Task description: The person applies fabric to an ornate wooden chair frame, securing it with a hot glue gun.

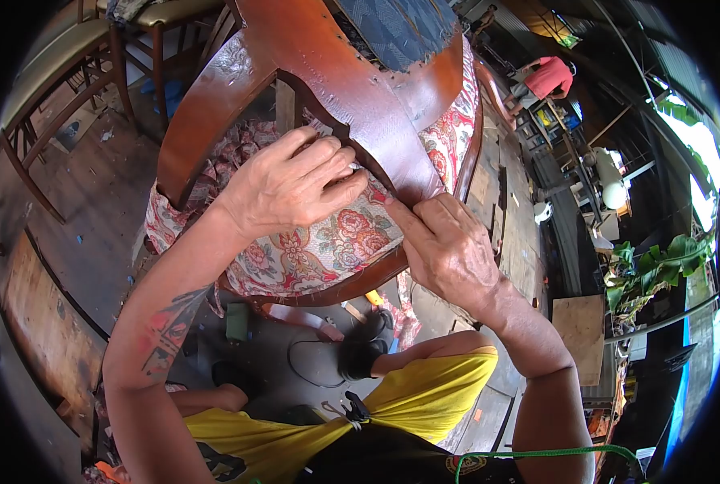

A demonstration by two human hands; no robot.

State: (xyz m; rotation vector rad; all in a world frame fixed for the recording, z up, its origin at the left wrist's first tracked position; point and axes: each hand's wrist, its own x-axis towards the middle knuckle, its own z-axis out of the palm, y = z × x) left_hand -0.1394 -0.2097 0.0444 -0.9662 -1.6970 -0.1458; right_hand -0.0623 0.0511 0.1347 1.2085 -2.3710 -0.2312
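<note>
A chair with a glossy brown wooden frame point(348, 93) stands before me, with red floral fabric point(295, 254) over its lower part. My left hand point(295, 177) is closed at the inner edge of the frame, above the fabric; a small pale thing shows at its fingertips, too small to name. On the right, my right hand point(449, 242) presses at the fabric's edge beside the frame, its index finger pointing to the upper left and its other fingers curled. Dark patterned cloth point(400, 32) with ragged edges covers the top of the chair.
Wooden chairs point(77, 40) stand at the upper left. A person in a red top point(550, 78) is in the far upper right, near a cluttered bench. A green block point(236, 321) lies on the floor by my feet. A wooden board point(578, 339) leans at the right.
</note>
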